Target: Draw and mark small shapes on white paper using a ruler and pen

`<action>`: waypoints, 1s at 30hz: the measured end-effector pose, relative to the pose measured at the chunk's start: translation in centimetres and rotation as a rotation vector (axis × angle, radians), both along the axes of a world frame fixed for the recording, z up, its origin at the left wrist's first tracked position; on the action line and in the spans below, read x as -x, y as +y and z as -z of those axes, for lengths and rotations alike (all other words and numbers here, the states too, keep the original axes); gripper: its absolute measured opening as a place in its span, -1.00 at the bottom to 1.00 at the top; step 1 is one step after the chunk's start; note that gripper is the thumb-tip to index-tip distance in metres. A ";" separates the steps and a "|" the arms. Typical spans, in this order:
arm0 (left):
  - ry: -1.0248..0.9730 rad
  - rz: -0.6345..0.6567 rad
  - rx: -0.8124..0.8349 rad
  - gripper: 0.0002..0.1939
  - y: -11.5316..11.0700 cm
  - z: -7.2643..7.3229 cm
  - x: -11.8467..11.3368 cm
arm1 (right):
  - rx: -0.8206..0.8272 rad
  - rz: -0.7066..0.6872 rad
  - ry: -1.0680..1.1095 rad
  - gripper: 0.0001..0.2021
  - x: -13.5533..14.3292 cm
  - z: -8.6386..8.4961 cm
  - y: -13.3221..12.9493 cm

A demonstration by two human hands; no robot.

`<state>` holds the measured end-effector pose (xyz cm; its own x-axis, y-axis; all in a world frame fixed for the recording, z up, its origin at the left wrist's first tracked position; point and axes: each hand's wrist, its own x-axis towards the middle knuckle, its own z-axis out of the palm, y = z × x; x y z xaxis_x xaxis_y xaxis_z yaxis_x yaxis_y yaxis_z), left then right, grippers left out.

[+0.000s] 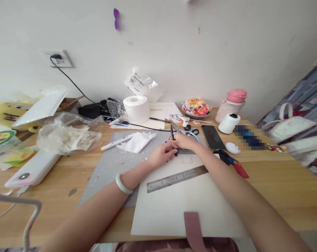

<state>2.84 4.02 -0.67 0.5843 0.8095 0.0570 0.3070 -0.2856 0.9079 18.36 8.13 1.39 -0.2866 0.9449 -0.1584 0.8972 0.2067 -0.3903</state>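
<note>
My left hand (pixel 162 154) and my right hand (pixel 184 141) meet over the top part of a large white sheet (pixel 163 210). Between them a black pen (pixel 172 133) stands nearly upright. Both hands have their fingers closed around it, the left at its lower part; the exact grips are partly hidden. Faint pencil-like rectangles show on the paper beside the hands. A steel ruler (pixel 174 179) lies slanted across the sheet below them, its right end under my right forearm. Scissors (pixel 184 130) lie just behind my right hand.
A grey cutting mat (pixel 100 178) lies under the sheet, with a crumpled white tissue (pixel 137 141) and a marker (pixel 116 142). Behind are a white roll (pixel 136 110) and a bowl of wrapped sweets (pixel 197 107). A phone (pixel 213 136), thread spool (pixel 229 123) and pink bottle (pixel 230 105) stand right.
</note>
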 end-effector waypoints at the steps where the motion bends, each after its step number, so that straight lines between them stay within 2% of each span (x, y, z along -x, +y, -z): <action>1: -0.001 0.001 0.002 -0.80 0.0 0.0 0.0 | 0.000 -0.013 -0.025 -0.67 0.1 0.0 0.0; 5: -0.010 0.002 0.014 -0.82 0.0 0.1 0.0 | -0.011 -0.025 -0.055 -0.72 0.2 0.0 0.0; 9: -0.012 0.001 0.009 -0.82 0.0 0.2 0.0 | -0.024 -0.029 0.004 -0.71 0.1 0.2 0.0; 19: -0.011 -0.007 0.017 -0.82 0.0 -0.1 -0.1 | -0.008 0.046 0.113 -0.71 -0.4 0.7 0.2; 30: -0.022 0.000 0.009 -0.82 -0.1 -0.1 -0.1 | 0.011 0.052 0.173 -0.73 -0.4 0.3 -0.2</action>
<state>2.90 3.93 -0.58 0.5828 0.8103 0.0619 0.2874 -0.2768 0.9170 18.79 7.95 1.08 -0.2611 0.9576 -0.1215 0.8260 0.1565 -0.5414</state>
